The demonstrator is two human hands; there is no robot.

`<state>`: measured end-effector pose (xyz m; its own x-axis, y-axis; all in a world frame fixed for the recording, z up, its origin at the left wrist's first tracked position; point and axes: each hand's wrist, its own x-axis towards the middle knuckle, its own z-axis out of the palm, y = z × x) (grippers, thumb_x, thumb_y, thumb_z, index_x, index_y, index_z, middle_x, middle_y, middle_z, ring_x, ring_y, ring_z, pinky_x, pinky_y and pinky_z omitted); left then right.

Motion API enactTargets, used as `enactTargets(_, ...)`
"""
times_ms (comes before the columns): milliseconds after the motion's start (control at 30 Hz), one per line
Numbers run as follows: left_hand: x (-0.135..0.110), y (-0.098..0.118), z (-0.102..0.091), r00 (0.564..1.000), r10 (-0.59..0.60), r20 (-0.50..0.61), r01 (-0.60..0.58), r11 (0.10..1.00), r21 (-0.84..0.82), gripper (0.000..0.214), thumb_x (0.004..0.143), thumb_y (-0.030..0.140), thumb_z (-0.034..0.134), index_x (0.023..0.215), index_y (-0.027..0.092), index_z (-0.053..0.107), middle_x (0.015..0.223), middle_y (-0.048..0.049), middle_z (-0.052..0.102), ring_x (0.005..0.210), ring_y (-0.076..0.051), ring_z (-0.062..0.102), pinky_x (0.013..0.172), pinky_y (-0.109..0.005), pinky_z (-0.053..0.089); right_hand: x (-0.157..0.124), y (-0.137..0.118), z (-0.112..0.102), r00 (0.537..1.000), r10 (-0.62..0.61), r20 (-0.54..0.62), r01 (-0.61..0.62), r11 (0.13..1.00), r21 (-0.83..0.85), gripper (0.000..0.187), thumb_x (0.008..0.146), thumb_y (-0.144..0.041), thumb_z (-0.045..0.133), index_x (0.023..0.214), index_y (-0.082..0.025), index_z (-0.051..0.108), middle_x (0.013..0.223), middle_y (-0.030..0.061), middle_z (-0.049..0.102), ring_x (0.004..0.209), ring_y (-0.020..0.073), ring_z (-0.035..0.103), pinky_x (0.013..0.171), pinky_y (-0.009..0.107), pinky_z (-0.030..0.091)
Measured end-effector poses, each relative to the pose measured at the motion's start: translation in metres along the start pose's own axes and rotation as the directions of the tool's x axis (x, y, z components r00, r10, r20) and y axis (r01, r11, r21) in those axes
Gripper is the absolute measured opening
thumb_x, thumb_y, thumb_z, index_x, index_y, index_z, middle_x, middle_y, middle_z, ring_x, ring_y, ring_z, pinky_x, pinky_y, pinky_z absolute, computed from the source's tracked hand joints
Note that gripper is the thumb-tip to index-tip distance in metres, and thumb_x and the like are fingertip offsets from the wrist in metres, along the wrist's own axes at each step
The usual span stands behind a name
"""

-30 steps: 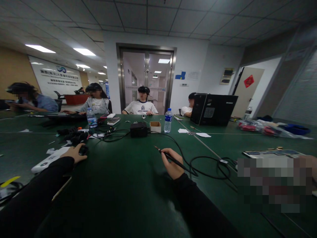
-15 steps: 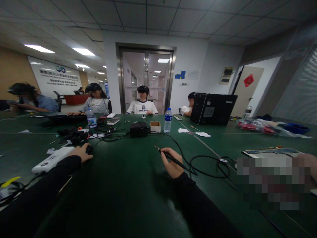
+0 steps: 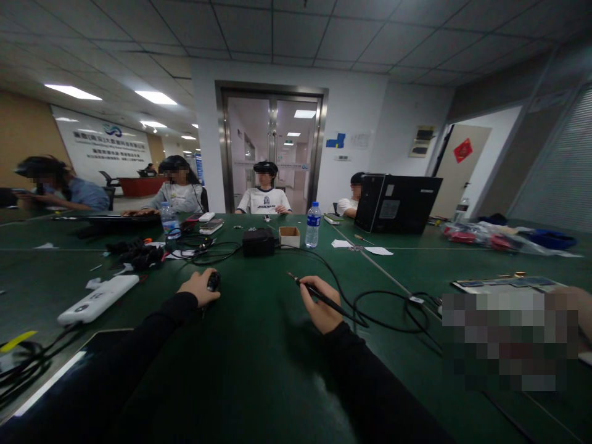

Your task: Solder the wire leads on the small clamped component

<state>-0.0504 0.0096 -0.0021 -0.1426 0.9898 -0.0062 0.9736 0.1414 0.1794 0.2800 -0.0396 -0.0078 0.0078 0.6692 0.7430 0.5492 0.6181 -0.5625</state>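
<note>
My right hand [image 3: 322,303] grips a soldering iron [image 3: 326,298] like a pen. Its pointed coppery tip aims up and left, clear of anything, and a black cable [image 3: 386,293] trails from its back end to the right. To the left, my left hand [image 3: 200,287] is closed on a small dark rounded object [image 3: 213,282], held just over the green table [image 3: 259,357]. My fingers cover much of that object, so its kind does not show. A black box-shaped unit [image 3: 258,242] and a small open cardboard box [image 3: 289,237] stand beyond both hands.
A white power strip [image 3: 98,300] and a dark flat screen [image 3: 69,370] lie at left. Water bottles [image 3: 313,226] and tangled black cables [image 3: 139,251] stand or lie farther back. At right, another person's hand [image 3: 573,308] is near a flat panel [image 3: 509,282]. Several people sit around.
My left hand has moved right, from beside the power strip toward the middle, carrying the small dark object. My right hand and the soldering iron have stayed nearly still.
</note>
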Motion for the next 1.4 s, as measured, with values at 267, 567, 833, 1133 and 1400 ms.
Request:
enactTargets(267,-0.026,0.071,0.019,0.994,0.105,-0.015,-0.106,0.983,-0.149,0.066,0.070,0.043,0.059,0.132,0.029,0.041,0.115,-0.0136,0.049,0.093,-0.031,0.064,0.081,-0.037,0.048,0.001,0.000,0.000,1.000,0.001,0.002,-0.001,1.000,-0.014,0.013,0.083,-0.025,0.053,0.086,-0.022,0.065,0.084,0.0036,0.070,0.079,0.0189,0.066,0.073,0.029,0.050)
enactTargets(567,-0.070,0.128,0.022,0.985,0.167,0.030,-0.155,0.958,-0.242,0.065,0.068,0.039,0.062,0.129,0.029,0.043,0.117,-0.0141,0.048,0.095,-0.032,0.064,0.080,-0.037,0.048,0.000,-0.002,0.000,1.000,-0.026,0.006,0.027,1.000,-0.009,0.013,0.084,-0.025,0.053,0.086,-0.022,0.065,0.082,0.0029,0.069,0.078,0.0181,0.065,0.072,0.028,0.050)
enactTargets(833,-0.047,0.124,0.026,0.979,0.163,0.127,-0.105,0.922,-0.372,0.088,0.075,0.073,0.043,0.145,0.024,0.025,0.130,-0.0223,0.050,0.111,-0.039,0.057,0.090,-0.044,0.043,0.000,-0.002,0.002,1.000,-0.027,0.005,0.027,1.000,0.001,0.011,0.084,-0.024,0.053,0.086,-0.022,0.064,0.083,0.0029,0.069,0.078,0.0184,0.065,0.072,0.029,0.050)
enactTargets(1133,0.017,0.119,0.042,0.975,0.173,0.138,-0.106,0.914,-0.390,0.066,0.089,0.060,0.018,0.102,0.014,0.064,0.116,-0.0173,0.066,0.109,-0.029,0.060,0.089,-0.034,0.042,-0.002,-0.001,0.006,0.999,-0.029,0.032,0.028,0.999,0.023,0.011,0.083,-0.024,0.054,0.086,-0.023,0.064,0.085,0.0029,0.070,0.079,0.0183,0.066,0.073,0.028,0.051)
enactTargets(1400,0.016,0.121,0.046,0.977,0.142,0.158,-0.069,0.915,-0.397,0.051,0.088,0.053,0.030,0.092,0.015,0.064,0.100,-0.0142,0.070,0.092,-0.025,0.065,0.073,-0.030,0.047,-0.003,-0.004,0.008,0.997,-0.047,0.053,0.045,0.998,0.032,0.012,0.083,-0.021,0.053,0.087,-0.023,0.065,0.087,0.0023,0.071,0.081,0.0175,0.066,0.076,0.028,0.051)
